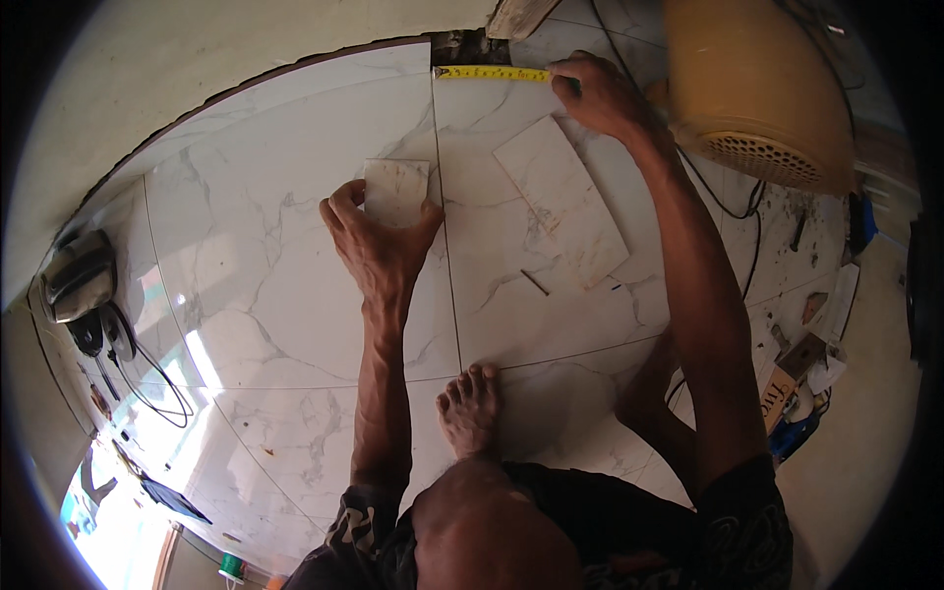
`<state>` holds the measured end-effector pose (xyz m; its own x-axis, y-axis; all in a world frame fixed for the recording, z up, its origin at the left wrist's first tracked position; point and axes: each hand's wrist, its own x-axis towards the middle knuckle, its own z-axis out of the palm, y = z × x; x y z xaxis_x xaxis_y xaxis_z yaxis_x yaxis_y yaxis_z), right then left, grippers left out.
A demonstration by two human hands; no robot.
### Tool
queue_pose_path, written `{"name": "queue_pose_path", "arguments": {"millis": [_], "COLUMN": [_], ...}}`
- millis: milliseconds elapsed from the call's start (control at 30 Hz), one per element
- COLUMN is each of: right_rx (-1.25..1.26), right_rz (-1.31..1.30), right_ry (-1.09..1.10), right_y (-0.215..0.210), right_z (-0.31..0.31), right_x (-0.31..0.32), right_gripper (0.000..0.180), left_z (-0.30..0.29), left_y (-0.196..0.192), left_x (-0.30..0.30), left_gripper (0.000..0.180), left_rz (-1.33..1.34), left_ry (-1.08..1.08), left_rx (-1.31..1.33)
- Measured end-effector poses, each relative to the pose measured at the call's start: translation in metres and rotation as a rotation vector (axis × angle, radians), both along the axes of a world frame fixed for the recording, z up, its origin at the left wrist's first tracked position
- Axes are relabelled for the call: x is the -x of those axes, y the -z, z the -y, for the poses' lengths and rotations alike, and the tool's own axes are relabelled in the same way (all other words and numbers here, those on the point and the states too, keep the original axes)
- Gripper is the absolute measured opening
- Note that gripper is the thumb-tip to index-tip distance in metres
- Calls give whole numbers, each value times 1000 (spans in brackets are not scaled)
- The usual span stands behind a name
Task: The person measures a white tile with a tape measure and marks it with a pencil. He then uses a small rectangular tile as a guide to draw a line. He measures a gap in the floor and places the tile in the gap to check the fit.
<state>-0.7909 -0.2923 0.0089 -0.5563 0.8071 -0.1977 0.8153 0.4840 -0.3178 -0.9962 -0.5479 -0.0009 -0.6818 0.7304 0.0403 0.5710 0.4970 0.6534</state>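
My left hand (pixel 379 236) spans a small square piece of tile (pixel 397 189) on the marbled floor, thumb at its right edge and fingers at its left. Farther off, my right hand (pixel 602 93) pinches a yellow tape measure strip (pixel 497 73), stretched left to a tile joint. The strip lies along the near side of a dark gap (pixel 470 47) by the wall. Between my arms, a longer cut piece of tile (pixel 562 202) lies at a slant. Near its lower end is a thin dark stick (pixel 535 282).
A large tan, rounded object (pixel 757 88) with a perforated end stands at far right, a black cable (pixel 723 208) beside it. At left sits a grey-black corded thing (pixel 81 275). An open cardboard box (pixel 792 374) and debris lie at right. My bare foot (pixel 470 408) rests near the middle.
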Motion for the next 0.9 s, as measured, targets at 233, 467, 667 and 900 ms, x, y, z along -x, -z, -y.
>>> {"name": "queue_pose_path", "arguments": {"millis": [233,467,667,900], "right_rx": [24,-44,-141,-216], "right_rz": [-29,-59,-83,-131], "right_ry": [-28,-48,-65,-54], "right_y": [-2,-1,5,11], "right_z": [-4,-2,2,13], "right_x": [0,1,-2,-3], "right_gripper": [33,32,30,29], "left_z": [-2,-4,-4,-21], "left_y": [2,3,2,-3], "left_x": [2,0,-1,-7], "left_gripper": [75,72,72,63], "left_rz": [-9,-30,-17,-97], "left_ry": [8,9,19,158], "left_rx": [20,18,42,-146]}}
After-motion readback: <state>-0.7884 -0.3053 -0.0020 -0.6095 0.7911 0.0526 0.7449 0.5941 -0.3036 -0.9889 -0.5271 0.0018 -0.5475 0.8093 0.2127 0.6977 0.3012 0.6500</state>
